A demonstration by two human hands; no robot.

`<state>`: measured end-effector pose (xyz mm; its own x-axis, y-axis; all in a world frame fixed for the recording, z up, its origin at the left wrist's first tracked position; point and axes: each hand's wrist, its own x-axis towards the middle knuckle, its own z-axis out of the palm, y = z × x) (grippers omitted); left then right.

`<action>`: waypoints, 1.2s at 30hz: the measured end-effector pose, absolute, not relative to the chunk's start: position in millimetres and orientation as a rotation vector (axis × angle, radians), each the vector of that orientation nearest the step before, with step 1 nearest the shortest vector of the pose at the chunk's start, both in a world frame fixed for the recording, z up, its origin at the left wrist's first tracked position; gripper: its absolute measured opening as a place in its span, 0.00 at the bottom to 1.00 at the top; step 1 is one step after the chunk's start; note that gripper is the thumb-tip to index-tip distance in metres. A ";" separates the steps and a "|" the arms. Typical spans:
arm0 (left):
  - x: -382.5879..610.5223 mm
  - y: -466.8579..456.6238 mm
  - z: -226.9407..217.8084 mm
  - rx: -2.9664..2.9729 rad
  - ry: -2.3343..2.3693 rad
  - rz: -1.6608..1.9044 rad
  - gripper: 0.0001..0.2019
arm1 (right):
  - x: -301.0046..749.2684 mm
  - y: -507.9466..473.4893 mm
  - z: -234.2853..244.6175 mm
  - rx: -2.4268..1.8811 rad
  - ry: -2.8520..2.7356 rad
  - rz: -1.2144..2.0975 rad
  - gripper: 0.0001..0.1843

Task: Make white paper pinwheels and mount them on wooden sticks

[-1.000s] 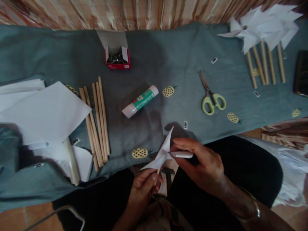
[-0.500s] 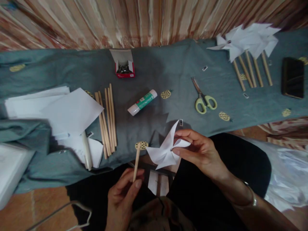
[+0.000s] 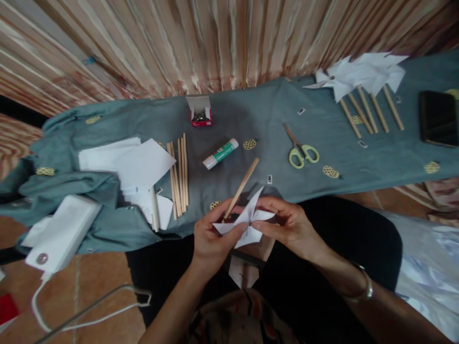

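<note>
My left hand [image 3: 212, 237] is closed on a thin wooden stick [image 3: 242, 186] that slants up to the right, its fingertips also touching a folded white paper pinwheel [image 3: 247, 220]. My right hand [image 3: 290, 226] pinches the pinwheel from the right at its centre. Both hands meet over my lap, just below the near edge of the grey-blue cloth [image 3: 251, 105].
On the cloth lie a bundle of wooden sticks [image 3: 179, 174], white paper sheets [image 3: 134, 162], a glue stick [image 3: 220, 154], a red box of pins [image 3: 201, 116], green-handled scissors [image 3: 301, 150], several finished pinwheels [image 3: 362, 79] and a black phone [image 3: 438, 118]. A white box [image 3: 60, 234] with a cable sits at the left.
My left hand has risen with the stick and joined the right hand at the pinwheel. The view has tilted up and left, bringing the white box into sight.
</note>
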<state>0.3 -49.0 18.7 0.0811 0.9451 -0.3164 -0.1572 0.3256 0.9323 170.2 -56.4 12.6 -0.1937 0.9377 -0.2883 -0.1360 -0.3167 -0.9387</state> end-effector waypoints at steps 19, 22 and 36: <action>0.4 -53.5 10.3 0.588 1.210 0.986 0.06 | 168.3 -56.3 10.6 -1.270 -0.964 1.771 0.11; -1.6 -54.2 10.3 0.648 1.139 1.013 0.03 | 168.4 -57.1 9.1 -1.320 -0.996 1.752 0.12; -16.8 -59.2 7.3 0.871 1.150 0.919 0.22 | 171.6 -60.3 16.9 -1.365 -1.558 1.281 0.05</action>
<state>-16.8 -59.2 7.3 0.1560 0.9223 -0.3535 -0.1420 0.3752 0.9160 171.6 -60.3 16.9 -0.2073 0.9728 -0.1036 0.2898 -0.0401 -0.9563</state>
